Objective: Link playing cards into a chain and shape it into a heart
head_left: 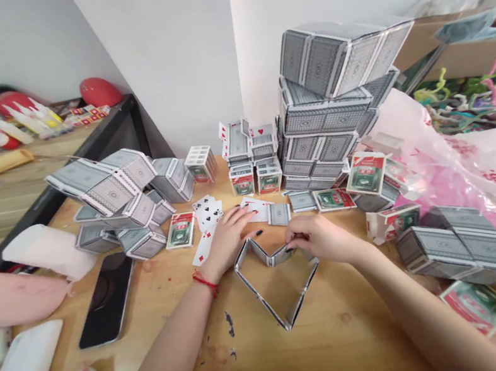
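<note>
A heart-shaped frame of folded playing cards (264, 301) stands on edge on the wooden table, its point towards me. My right hand (322, 237) is closed, its fingertips pinching the top right wall of this frame. Just beyond the frame's left lobe, my left hand (229, 235) lies with fingers stretched out. Its fingertips rest by a white playing card (258, 208), partly hidden. Beside that lies a grey-backed card stack (278, 213). Further left are loose face-up cards (207, 210) and a green and red card box (180, 230).
Tall stacked card structures stand at the back right (329, 104) and left (108, 184). Small card boxes (243, 181) line the back edge. A black phone (106, 300) lies on the left. Pink plastic bags (454, 155) and a folded card block (463, 247) sit on the right.
</note>
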{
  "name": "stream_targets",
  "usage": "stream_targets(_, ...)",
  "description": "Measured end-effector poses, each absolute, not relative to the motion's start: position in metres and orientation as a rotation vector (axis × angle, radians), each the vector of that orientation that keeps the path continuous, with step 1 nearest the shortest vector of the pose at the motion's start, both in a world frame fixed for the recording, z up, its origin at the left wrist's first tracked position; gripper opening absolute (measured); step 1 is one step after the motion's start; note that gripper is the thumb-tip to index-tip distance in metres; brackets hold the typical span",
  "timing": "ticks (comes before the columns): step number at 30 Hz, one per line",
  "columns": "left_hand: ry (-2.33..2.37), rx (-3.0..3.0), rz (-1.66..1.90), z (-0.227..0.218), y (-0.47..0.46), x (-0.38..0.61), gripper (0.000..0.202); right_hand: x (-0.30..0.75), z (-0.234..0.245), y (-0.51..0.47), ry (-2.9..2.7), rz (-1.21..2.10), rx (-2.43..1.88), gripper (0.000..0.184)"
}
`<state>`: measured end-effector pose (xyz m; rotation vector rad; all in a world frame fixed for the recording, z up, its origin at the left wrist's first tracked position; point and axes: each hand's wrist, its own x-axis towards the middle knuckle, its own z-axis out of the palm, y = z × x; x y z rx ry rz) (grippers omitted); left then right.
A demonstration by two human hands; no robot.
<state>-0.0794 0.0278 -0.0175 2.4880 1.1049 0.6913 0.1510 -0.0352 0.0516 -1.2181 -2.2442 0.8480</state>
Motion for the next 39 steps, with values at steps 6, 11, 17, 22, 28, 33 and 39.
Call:
stream_targets(6,1.181,2.493,0.728,-0.015,0.023,-0.076,0.045,0.151,0.052,-0.036,-2.241,0.867,-1.272,0.004)
stream_targets(11,1.221,2.576,0.701,-0.017,0.023,-0.074,0.052,0.154,0.052,-0.034,-2.253,0.857,-1.260,0.004)
stream_targets(17,1.178,2.573,0.696,-0.020,0.027,-0.075,0.045,0.157,0.051,-0.033,-2.240,0.877,-1.244,0.008)
stream_targets(22,1.162,2.489,0.781,-0.020,0.027,-0.075,0.035,0.158,0.051,-0.033,-2.227,0.942,-1.226,0.008)
stream_targets(28,1.192,2.443,0.833,-0.020,0.025,-0.077,0.043,0.159,0.053,-0.032,-2.224,0.975,-1.163,0.011)
stream_targets(33,1.248,2.375,0.890,-0.013,0.020,-0.076,0.044,0.162,0.057,-0.032,-2.156,1.072,-1.259,0.013)
stream_targets(39,1.316,2.441,0.808,-0.009,0.021,-0.074,0.047,0.163,0.063,-0.034,-2.109,1.078,-1.362,0.015)
